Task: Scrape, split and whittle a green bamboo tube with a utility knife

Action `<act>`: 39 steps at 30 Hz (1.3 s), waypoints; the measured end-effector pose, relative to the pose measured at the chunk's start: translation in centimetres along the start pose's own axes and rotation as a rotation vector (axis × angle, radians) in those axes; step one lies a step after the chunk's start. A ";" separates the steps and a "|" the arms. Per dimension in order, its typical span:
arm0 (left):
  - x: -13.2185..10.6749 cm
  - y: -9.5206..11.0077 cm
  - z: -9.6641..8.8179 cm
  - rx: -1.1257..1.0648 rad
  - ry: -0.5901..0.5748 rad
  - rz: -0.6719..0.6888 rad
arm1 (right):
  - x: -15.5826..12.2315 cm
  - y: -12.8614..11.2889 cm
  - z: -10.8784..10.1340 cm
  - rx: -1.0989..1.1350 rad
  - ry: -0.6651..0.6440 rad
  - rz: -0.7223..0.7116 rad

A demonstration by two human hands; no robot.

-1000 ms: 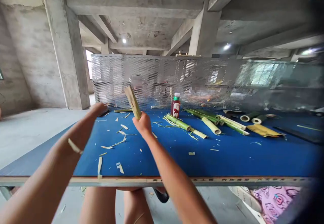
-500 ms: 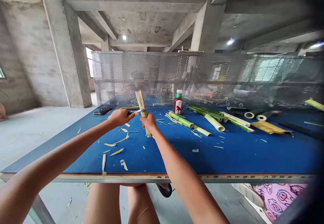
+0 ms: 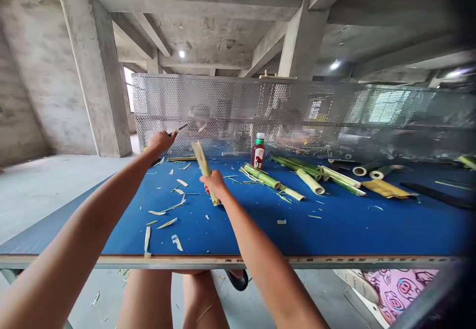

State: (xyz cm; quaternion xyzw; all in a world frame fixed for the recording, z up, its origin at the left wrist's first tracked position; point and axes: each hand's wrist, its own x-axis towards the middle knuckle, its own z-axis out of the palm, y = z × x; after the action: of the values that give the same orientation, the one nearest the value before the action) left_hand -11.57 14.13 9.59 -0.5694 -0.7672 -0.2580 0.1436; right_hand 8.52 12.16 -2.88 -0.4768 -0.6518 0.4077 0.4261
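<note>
One bamboo piece [image 3: 203,163] is in the right hand [image 3: 214,184], in front of the bottle [image 3: 258,154] and to its left. Its long axis runs steeply: the split upper end points up, away from the person and a little left, and the lower end points down toward the table [image 3: 245,235]. Whether that end touches the table I cannot tell. The right hand is closed around the piece near its lower end.

The left hand, [image 3: 160,142] farther left of the bottle, is closed on one knife [image 3: 181,127], whose blade points up and right, apart from the bamboo.

There is one bottle, with a white cap. Just in front of it lies one green stick [image 3: 262,176] with frayed strips, pointing down and right. To the bottle's right lie one pale tube [image 3: 310,183], several green poles [image 3: 293,164] too overlapped to count, two thick tubes [image 3: 378,174] with round ends facing the person, and one yellow sheet [image 3: 388,189]. Left of the bottle, about a dozen shavings [image 3: 148,239] are scattered. One mesh screen [image 3: 238,101] stands behind the bottle.
</note>
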 end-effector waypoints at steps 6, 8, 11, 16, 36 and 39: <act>-8.7 2.2 1.2 0.177 -0.019 0.336 | 0.5 0.2 0.1 0.085 0.050 -0.004; -10.5 2.7 2.2 0.203 -0.077 0.424 | 0.5 0.0 0.1 0.038 0.059 -0.021; -10.2 3.2 3.3 0.229 -0.070 0.443 | 0.5 -0.3 -0.4 -0.064 0.083 -0.067; -6.6 4.2 4.1 0.207 -0.088 0.452 | 0.7 -0.3 -1.6 -0.082 0.139 -0.004; -6.8 -1.6 -0.6 -0.525 0.044 0.052 | -0.3 -2.7 -2.3 0.407 0.272 -0.063; -9.8 -0.3 -4.1 -0.947 0.128 0.090 | -3.7 -6.3 -6.1 0.680 0.460 -0.375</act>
State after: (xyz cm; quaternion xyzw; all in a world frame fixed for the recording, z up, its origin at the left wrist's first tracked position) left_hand -9.15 3.94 7.89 -0.5879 -0.5295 -0.6071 -0.0736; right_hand 13.22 8.01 4.23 -0.2615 -0.4441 0.3979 0.7590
